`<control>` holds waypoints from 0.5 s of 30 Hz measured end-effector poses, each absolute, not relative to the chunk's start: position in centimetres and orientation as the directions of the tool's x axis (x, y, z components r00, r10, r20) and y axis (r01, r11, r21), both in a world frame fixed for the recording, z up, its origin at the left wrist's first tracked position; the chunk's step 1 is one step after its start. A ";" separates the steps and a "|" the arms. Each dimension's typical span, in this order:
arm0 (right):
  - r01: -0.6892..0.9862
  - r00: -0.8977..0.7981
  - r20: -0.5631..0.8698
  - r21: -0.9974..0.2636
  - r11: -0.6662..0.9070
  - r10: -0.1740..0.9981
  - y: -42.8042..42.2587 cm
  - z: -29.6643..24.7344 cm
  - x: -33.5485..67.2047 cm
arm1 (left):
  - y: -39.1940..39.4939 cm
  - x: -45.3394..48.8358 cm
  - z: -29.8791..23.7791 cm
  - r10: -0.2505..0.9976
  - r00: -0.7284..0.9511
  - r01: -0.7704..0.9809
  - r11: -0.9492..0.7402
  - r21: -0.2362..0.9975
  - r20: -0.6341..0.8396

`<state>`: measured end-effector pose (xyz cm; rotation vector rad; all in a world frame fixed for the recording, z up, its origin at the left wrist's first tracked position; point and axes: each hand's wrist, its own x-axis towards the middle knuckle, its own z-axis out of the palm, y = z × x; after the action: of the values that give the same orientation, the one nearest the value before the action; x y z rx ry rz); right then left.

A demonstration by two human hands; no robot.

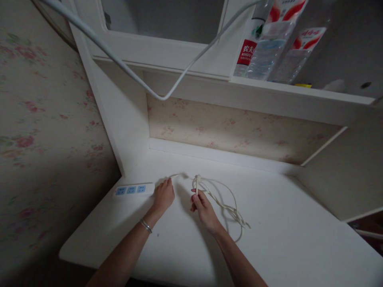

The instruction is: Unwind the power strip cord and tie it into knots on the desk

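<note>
A white power strip with blue socket faces lies at the left of the white desk. My left hand, a bracelet on its wrist, is at the strip's right end, with the fingers closed around the near part of the power cord. What exactly lies under those fingers is partly hidden. My right hand pinches a section of the same pale cord between thumb and fingers, just below a bunched part. To its right the remaining cord spreads over the desk in loose, tangled loops.
A thick grey-white cable hangs in a V across the upper view, in front of a cabinet. Plastic bottles stand on the shelf at upper right. Flowered wallpaper covers the left wall, beside the desk.
</note>
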<state>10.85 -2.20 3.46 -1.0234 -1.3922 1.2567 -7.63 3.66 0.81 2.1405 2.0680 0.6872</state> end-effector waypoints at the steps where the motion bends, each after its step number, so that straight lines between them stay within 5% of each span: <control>1: 0.010 -0.191 0.109 -0.994 0.113 0.975 -1.9 3.3 10.3 | 3.3 -7.3 0.9 0.972 -0.015 0.891 -0.094 0.443 0.236; 6: 0.129 -0.245 0.128 -0.978 0.163 0.961 -0.5 2.9 8.0 | 2.2 -5.9 1.3 0.995 0.030 0.605 -0.097 0.790 0.099; 15: 0.289 -0.317 0.230 -0.901 0.325 0.920 0.7 1.9 7.6 | 2.7 -5.5 0.9 0.996 -0.084 0.365 0.011 0.931 0.022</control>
<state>7.56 0.66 1.90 -1.0791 -1.7936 0.9985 -5.55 2.67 0.85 1.4423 1.5467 1.0774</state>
